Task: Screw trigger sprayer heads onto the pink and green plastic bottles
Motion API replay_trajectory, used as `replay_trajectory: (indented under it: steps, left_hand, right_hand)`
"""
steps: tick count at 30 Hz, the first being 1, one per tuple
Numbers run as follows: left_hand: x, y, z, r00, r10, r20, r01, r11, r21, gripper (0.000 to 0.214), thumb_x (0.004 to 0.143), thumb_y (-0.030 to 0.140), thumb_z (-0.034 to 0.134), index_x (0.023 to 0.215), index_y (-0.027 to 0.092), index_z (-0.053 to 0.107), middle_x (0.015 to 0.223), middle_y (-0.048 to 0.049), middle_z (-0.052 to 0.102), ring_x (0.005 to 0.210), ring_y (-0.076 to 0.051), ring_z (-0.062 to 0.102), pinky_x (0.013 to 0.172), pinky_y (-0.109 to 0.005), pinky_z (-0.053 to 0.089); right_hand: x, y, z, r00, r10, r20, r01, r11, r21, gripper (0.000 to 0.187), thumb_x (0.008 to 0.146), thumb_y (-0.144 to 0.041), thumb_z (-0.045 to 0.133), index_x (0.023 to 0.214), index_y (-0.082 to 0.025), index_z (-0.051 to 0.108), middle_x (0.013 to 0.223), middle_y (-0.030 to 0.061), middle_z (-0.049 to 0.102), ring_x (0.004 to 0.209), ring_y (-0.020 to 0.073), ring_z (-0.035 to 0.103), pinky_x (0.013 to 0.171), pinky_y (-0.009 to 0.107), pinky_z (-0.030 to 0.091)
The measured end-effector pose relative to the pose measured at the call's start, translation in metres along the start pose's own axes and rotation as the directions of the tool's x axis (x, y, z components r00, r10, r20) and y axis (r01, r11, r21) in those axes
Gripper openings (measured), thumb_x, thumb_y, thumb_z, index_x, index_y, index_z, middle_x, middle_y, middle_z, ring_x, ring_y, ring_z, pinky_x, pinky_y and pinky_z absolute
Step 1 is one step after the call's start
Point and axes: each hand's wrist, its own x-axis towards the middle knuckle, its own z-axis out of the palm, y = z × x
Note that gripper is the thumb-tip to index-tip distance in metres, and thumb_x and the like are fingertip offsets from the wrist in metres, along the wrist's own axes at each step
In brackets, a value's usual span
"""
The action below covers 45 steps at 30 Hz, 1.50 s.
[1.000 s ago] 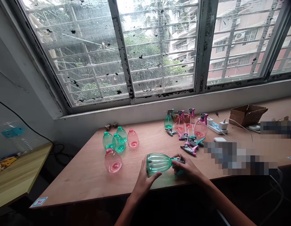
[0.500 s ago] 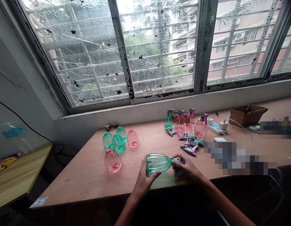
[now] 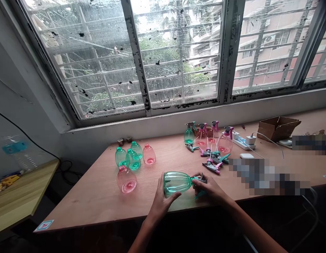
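Observation:
A clear green spray bottle [image 3: 177, 182] lies on its side in the air above the table's front edge, its neck pointing right. My left hand [image 3: 163, 196] is wrapped round its base end, thumb along the near side. At the neck, my right hand [image 3: 205, 186] grips a grey and green spray trigger head [image 3: 202, 180], which sits against the bottle's mouth; the fingers partly hide it. Beyond my right hand lie several loose trigger heads [image 3: 212, 165], pink, green and grey.
Open green bottles [image 3: 133, 160] and pink bottles [image 3: 126, 180] stand at left. Bottles with trigger heads [image 3: 224, 142] stand at the back, near a power strip [image 3: 243, 143] with cables. A cardboard box [image 3: 277, 128] sits farther right. The table [image 3: 99, 200] ends close to me.

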Motion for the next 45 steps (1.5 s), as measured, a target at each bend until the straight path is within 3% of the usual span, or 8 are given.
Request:
replay_trajectory:
  steps: [6,13,18,22,28,36,41,45]
  left_hand:
    - [0.0000,-0.0004,0.0013,0.999,-0.011,0.048,0.012,1.000,-0.024,0.106,0.078,0.036,0.076,0.154,0.032,0.003,0.144,-0.0099,0.046,0.133,-0.030,0.046,0.115,-0.050,0.030]
    - [0.0003,0.0043,-0.0004,0.999,-0.014,0.043,0.015,0.999,-0.030,0.086,0.083,0.041,0.070,0.152,0.025,0.021,0.144,-0.0133,0.047,0.135,-0.034,0.043,0.115,-0.050,0.031]
    - [-0.0011,0.0000,0.0006,0.999,-0.001,0.048,0.000,1.000,0.030,0.100,0.081,0.037,0.072,0.154,0.032,0.003,0.148,-0.0097,0.042,0.136,-0.030,0.043,0.115,-0.049,0.030]
    - [-0.0030,-0.0033,0.0017,0.996,-0.057,0.063,0.057,0.998,0.003,0.110,0.080,0.039,0.073,0.153,0.027,-0.009,0.147,-0.0141,0.043,0.136,-0.030,0.044,0.116,-0.049,0.028]
    - [-0.0015,0.0004,0.0003,0.998,-0.026,0.057,0.028,0.999,-0.021,0.094,0.083,0.042,0.069,0.154,0.027,0.009,0.151,-0.0123,0.038,0.140,-0.032,0.037,0.117,-0.047,0.027]
    - [-0.0035,-0.0027,0.0014,0.997,-0.025,0.071,0.024,1.000,0.002,0.108,0.079,0.040,0.074,0.154,0.028,-0.003,0.148,-0.0144,0.043,0.136,-0.032,0.042,0.116,-0.052,0.026]
    - [-0.0024,0.0019,0.0000,0.998,-0.021,0.067,0.023,0.999,-0.037,0.083,0.087,0.042,0.064,0.153,0.023,0.017,0.147,-0.0151,0.045,0.137,-0.032,0.042,0.116,-0.050,0.029]
    - [-0.0019,0.0032,-0.0001,0.997,-0.004,0.071,0.006,1.000,-0.030,0.098,0.082,0.037,0.072,0.154,0.032,0.005,0.153,-0.0107,0.037,0.136,-0.030,0.043,0.116,-0.048,0.030]
  right_hand:
    - [0.0023,0.0042,-0.0019,1.000,-0.003,-0.009,0.003,1.000,0.008,0.040,0.078,-0.049,0.075,0.097,-0.018,0.058,0.070,-0.0002,0.067,0.055,0.0177,0.065,0.056,0.032,0.053]
    - [0.0007,-0.0002,-0.0009,1.000,-0.012,0.002,0.012,1.000,-0.008,0.040,0.077,-0.049,0.076,0.096,-0.017,0.058,0.068,-0.0008,0.067,0.054,0.0173,0.066,0.055,0.030,0.051]
    - [0.0007,-0.0023,-0.0005,1.000,-0.006,-0.016,0.006,1.000,0.003,0.043,0.077,-0.052,0.074,0.096,-0.018,0.058,0.068,0.0002,0.068,0.055,0.0185,0.066,0.056,0.031,0.051]
    - [-0.0001,-0.0026,0.0005,1.000,-0.004,-0.005,0.004,1.000,0.021,0.042,0.076,-0.051,0.076,0.095,-0.018,0.058,0.066,-0.0009,0.067,0.053,0.0179,0.066,0.056,0.031,0.052]
    - [-0.0001,-0.0019,-0.0006,1.000,-0.016,0.008,0.015,1.000,0.017,0.041,0.077,-0.049,0.076,0.097,-0.018,0.058,0.068,-0.0003,0.068,0.054,0.0179,0.066,0.056,0.030,0.051]
    - [0.0004,-0.0009,-0.0015,1.000,-0.012,0.002,0.012,1.000,0.006,0.042,0.078,-0.050,0.075,0.098,-0.018,0.057,0.066,-0.0006,0.068,0.054,0.0177,0.066,0.056,0.029,0.050]
    - [-0.0002,-0.0014,-0.0010,1.000,-0.016,0.007,0.016,1.000,0.012,0.040,0.077,-0.049,0.076,0.095,-0.018,0.057,0.067,-0.0010,0.068,0.053,0.0172,0.066,0.055,0.029,0.050]
    - [0.0016,0.0020,-0.0036,1.000,-0.012,-0.016,0.013,1.000,0.027,0.038,0.080,-0.049,0.074,0.093,-0.018,0.057,0.069,0.0004,0.069,0.054,0.0176,0.067,0.055,0.029,0.050]
